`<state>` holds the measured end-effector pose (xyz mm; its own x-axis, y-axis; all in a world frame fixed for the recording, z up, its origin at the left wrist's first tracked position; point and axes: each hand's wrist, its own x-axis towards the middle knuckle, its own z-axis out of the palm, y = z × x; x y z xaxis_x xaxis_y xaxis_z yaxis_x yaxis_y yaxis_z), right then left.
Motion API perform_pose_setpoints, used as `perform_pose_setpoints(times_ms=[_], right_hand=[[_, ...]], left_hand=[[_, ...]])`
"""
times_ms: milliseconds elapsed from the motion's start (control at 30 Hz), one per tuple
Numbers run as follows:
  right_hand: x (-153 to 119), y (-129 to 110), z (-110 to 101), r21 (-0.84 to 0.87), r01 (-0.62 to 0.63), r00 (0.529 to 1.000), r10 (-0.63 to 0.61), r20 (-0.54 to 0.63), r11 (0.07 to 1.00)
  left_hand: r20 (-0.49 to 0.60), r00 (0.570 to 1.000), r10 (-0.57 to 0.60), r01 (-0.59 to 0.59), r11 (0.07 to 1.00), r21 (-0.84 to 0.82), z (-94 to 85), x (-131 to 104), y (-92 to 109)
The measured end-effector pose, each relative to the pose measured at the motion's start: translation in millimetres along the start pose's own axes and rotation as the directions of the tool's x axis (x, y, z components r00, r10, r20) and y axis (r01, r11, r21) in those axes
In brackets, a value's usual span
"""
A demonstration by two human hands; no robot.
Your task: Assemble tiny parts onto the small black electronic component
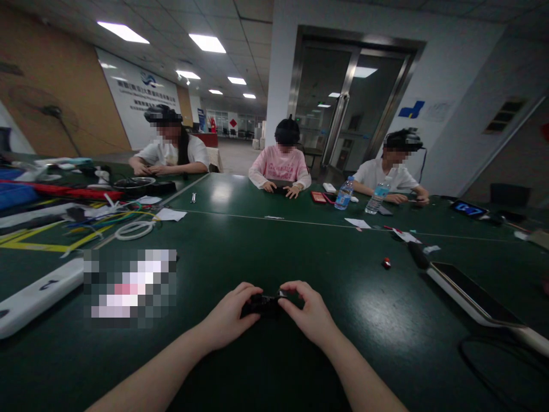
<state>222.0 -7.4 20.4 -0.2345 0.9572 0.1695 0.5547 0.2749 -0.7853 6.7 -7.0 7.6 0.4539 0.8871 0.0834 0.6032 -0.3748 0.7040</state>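
Observation:
Near the front middle of the green table [240,246], a small black object [268,304] is held between my two hands; its exact kind is too dark to make out. My left hand [231,316] has its thumb and fingers closed on the object's left end. At the other end my right hand [309,312] pinches a tiny shiny piece [281,294] between thumb and forefinger. Whether that piece is joined to the black object I cannot tell.
A pixelated bright-screened item [132,286] and a long white device [40,297] lie left. A coiled white cable [134,230] is beyond them. Rightward are a small red object [386,262], a white-framed dark panel [476,292] and water bottles [343,194]. Several people sit opposite.

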Motion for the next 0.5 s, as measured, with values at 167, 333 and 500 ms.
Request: perform_pose_setpoints(times_ms=[167, 333, 500], right_hand=[[-1, 1, -10, 0.003, 0.004, 0.999, -0.004, -0.043, 1.000], [-1, 2, -16, 0.024, 0.032, 0.993, -0.029, -0.114, 0.999], [-2, 4, -20, 0.028, 0.010, 0.990, -0.006, -0.139, 1.000]], left_hand=[[0.017, 1.000, 0.005, -0.005, 1.000, -0.023, -1.7, 0, 0], [0.040, 0.999, -0.026, 0.028, 0.999, -0.038, -4.2, -2, 1], [0.037, 0.999, -0.040, 0.041, 0.998, -0.039, -4.3, -2, 0]])
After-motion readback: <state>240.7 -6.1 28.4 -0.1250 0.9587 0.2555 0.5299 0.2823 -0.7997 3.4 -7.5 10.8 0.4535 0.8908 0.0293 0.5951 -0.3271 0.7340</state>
